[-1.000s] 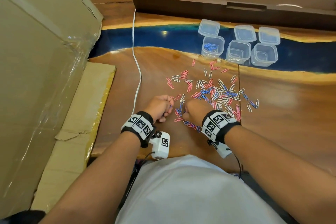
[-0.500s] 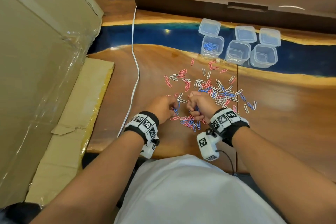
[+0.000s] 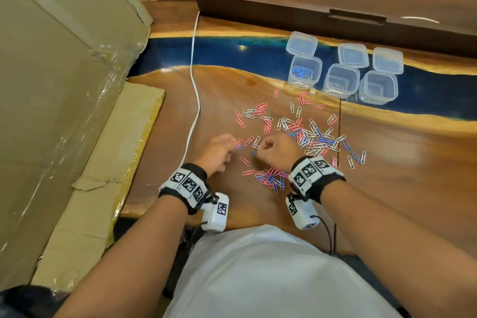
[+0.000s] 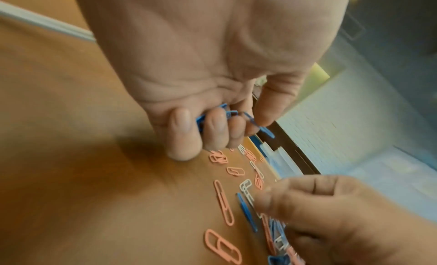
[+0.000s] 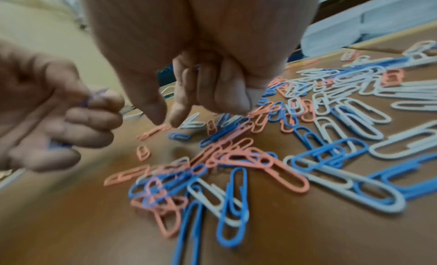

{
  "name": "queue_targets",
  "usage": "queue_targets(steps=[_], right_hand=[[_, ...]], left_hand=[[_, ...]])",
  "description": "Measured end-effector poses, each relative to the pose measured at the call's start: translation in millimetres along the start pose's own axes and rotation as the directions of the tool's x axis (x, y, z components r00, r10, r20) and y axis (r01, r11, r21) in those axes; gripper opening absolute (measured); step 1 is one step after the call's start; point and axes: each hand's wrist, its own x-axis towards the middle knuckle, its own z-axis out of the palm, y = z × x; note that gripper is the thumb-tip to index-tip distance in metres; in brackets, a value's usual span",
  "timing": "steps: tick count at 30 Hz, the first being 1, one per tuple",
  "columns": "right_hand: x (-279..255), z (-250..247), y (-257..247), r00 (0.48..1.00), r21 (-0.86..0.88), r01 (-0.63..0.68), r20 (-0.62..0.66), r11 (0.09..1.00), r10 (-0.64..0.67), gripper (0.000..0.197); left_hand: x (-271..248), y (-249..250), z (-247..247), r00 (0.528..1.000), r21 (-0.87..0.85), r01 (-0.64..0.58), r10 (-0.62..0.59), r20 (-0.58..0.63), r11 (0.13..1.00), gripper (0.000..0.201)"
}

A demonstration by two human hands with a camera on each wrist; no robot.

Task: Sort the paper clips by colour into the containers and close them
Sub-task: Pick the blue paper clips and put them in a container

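Pink, white and blue paper clips (image 3: 315, 139) lie scattered on the wooden table (image 3: 400, 162), with a smaller heap (image 3: 271, 178) near my right wrist. My left hand (image 3: 219, 148) grips a bunch of blue clips (image 4: 212, 117) in its curled fingers. My right hand (image 3: 273, 148) is curled, its thumb and forefinger tips (image 5: 165, 119) close together just above the table beside a blue clip (image 4: 246, 213); I see nothing plainly between them. Three clear containers stand open at the back: the left one (image 3: 304, 71) holds blue clips, the middle (image 3: 341, 81) and right (image 3: 378, 88) look empty.
A big wrapped cardboard box (image 3: 64, 85) walls off the left, with flat cardboard (image 3: 103, 175) below it. A white cable (image 3: 195, 90) runs down the table left of my hands. A dark wooden board (image 3: 284, 10) lies behind the containers.
Half a second ago my two hands met over the clips; now they are a little apart. The right fingertips have dropped back toward the table.
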Motion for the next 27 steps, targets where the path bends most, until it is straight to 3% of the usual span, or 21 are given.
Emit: queue_targets(steps=[3,7,10,13,15,17,18,19,20,22,24,27], right_hand=[[0,7,-7,1.0,-0.222,0.026,-0.001,0.975,-0.027,0.005],[1,9,-15,0.998,-0.347,0.047,0.054,0.937,-0.03,0.006],[-2,5,-15,0.992,-0.442,0.088,0.124,0.893,-0.037,0.032],[-5,0,-5,0.987,-0.48,0.142,0.132,0.866,-0.089,0.031],[-8,-8,3,0.994,-0.345,0.096,0.083,0.934,-0.071,0.029],[-11,-19,13,0.997,0.134,-0.058,0.056,0.989,0.051,0.024],[-14,-25,18,0.984,0.431,-0.172,0.122,0.886,0.132,0.022],[-20,-29,24,0.963,0.661,-0.267,0.218,0.701,0.161,0.02],[-28,-33,30,0.945,0.794,-0.322,0.3,0.515,0.128,0.017],[-41,-36,37,0.932,0.889,-0.348,0.361,0.297,0.011,0.007],[-50,-34,43,0.93,0.917,-0.338,0.359,0.21,-0.072,0.007],[-54,-31,51,0.932,0.917,-0.327,0.353,0.228,-0.079,0.021]], left_hand=[[-8,-1,-4,0.995,-0.267,0.056,-0.032,0.095,0.962,0.016],[-16,-3,-5,0.98,-0.414,0.065,0.02,0.198,0.908,0.022],[-17,-1,0,0.972,-0.42,0.089,0.014,0.235,0.903,0.021],[-16,-2,11,0.978,-0.267,0.1,-0.046,0.202,0.959,0.03],[-17,-4,21,0.991,0.065,-0.019,0.011,0.131,0.998,0.029],[-19,-10,32,0.978,0.446,-0.188,0.126,0.164,0.875,0.018],[-20,-14,37,0.969,0.558,-0.237,0.152,0.196,0.795,0.012],[-20,-17,41,0.963,0.641,-0.266,0.168,0.211,0.72,0.008],[-20,-21,44,0.958,0.708,-0.285,0.19,0.213,0.646,0.008],[-21,-25,48,0.95,0.794,-0.301,0.237,0.202,0.529,0.01],[-21,-26,49,0.942,0.83,-0.315,0.262,0.212,0.461,0.008],[-22,-22,51,0.94,0.849,-0.318,0.257,0.225,0.421,0.011]])
